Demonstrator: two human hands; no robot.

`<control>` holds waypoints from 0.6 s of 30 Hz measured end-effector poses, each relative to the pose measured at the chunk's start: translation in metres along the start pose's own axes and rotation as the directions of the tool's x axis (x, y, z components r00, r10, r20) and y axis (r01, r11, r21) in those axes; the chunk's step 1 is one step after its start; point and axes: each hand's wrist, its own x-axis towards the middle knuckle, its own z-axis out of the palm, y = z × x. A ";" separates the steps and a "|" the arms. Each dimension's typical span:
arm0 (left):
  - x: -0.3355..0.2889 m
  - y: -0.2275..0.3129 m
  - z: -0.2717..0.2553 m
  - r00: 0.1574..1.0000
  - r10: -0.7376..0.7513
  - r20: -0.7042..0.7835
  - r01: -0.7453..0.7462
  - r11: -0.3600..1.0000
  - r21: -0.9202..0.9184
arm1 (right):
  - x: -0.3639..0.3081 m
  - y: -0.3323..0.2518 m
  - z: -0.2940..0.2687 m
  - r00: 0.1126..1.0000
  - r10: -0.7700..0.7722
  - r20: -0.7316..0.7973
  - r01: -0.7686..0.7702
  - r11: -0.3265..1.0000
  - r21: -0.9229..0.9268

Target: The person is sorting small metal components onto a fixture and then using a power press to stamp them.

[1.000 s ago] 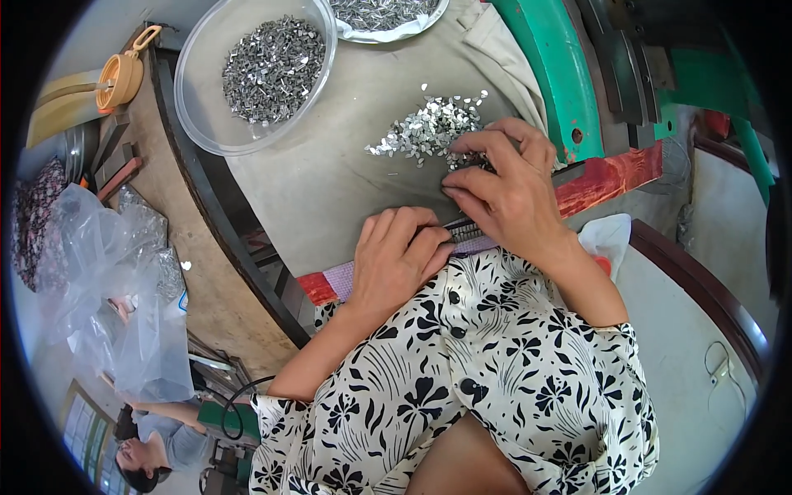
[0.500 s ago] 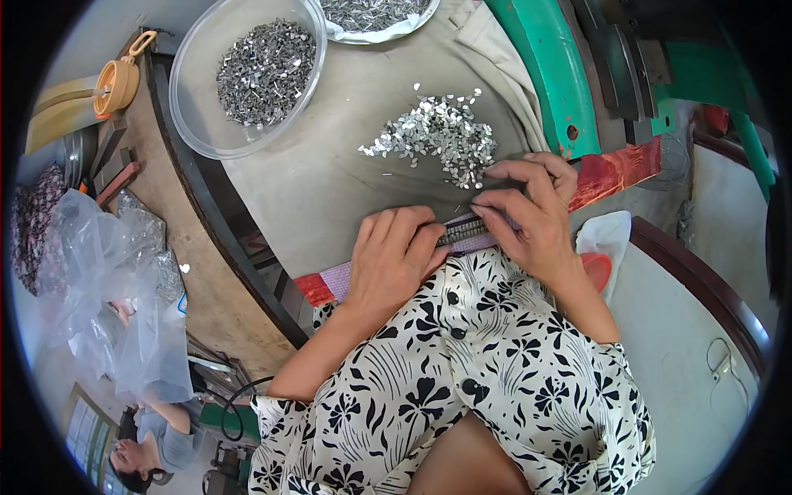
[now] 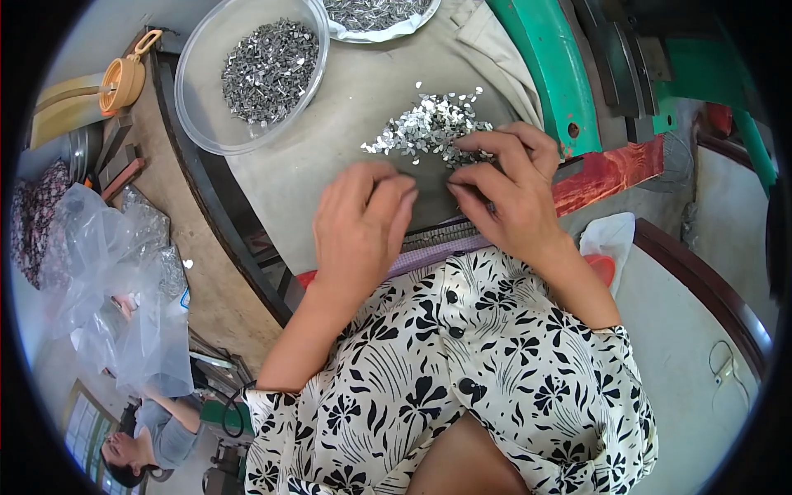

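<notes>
My right hand [image 3: 516,194] is at the near right edge of a loose pile of small, flat, shiny metal pieces [image 3: 425,128]. Its thumb and forefinger come together in a pinch, while another fingertip touches the pile. Whatever lies between the fingertips is too small to make out. To the left, my left hand [image 3: 359,227] is raised over the cloth with curled fingers, smeared by motion. A dark, ridged strip [image 3: 437,237] runs along the front edge of the work surface in front of my body, beside a purple checked cloth [image 3: 404,262]. My left hand is apart from the strip.
A clear plastic tub [image 3: 191,107] of small metal parts stands at the far left. Behind the pile is a lined dish [image 3: 388,35] of thin metal pieces. Green machinery [image 3: 549,74] borders the right side. Plastic bags [image 3: 124,305] and another person [image 3: 157,437] are at left.
My left hand has lifted off the ridged strip and moved left and away from my body. My right hand has shifted slightly left and farther out, over the pile's edge.
</notes>
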 end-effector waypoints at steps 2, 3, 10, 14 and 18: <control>0.011 -0.003 0.004 0.999 -0.024 -0.030 0.026 0.997 0.071 | -0.008 0.000 -0.007 1.000 0.015 -0.025 -0.014 0.999 0.041; 0.016 -0.004 0.005 0.999 -0.006 -0.045 0.009 0.998 0.066 | -0.014 -0.001 -0.011 1.000 0.027 -0.007 -0.027 0.998 0.050; 0.025 -0.001 0.009 0.999 -0.049 0.017 0.047 0.993 0.107 | -0.040 -0.007 -0.013 0.997 0.019 0.078 -0.025 0.996 0.082; 0.012 0.003 0.006 0.997 -0.060 0.052 0.056 0.996 0.066 | -0.027 -0.004 -0.010 0.999 0.031 0.017 -0.032 0.998 0.055; -0.001 0.006 0.002 0.996 -0.082 0.046 0.079 0.995 0.058 | -0.002 0.000 0.000 1.000 0.016 -0.017 -0.015 0.999 0.044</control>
